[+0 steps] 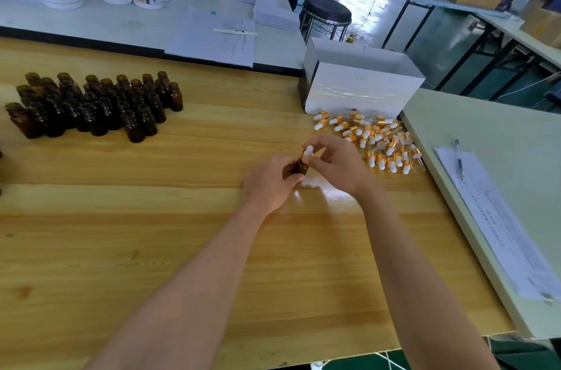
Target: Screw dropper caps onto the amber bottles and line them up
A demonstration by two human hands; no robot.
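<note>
Left grip [270, 184] curls round a bottle [300, 168] at desk [182, 233] centre; right grip [331, 163] pinches its cap [308, 151]. Loose caps [379, 142] lie at 2 o'clock, uncapped bottles [97, 105] at 10 o'clock.

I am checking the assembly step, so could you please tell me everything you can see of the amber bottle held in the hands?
The amber bottle is small, dark brown, seemingly glass, held roughly upright over the wooden table. The left hand grips its body, hiding most of it and its base. A dropper cap, gold collar and white bulb, sits on its neck, pinched by the right hand. Whether the cap is fully screwed on cannot be told.
</note>
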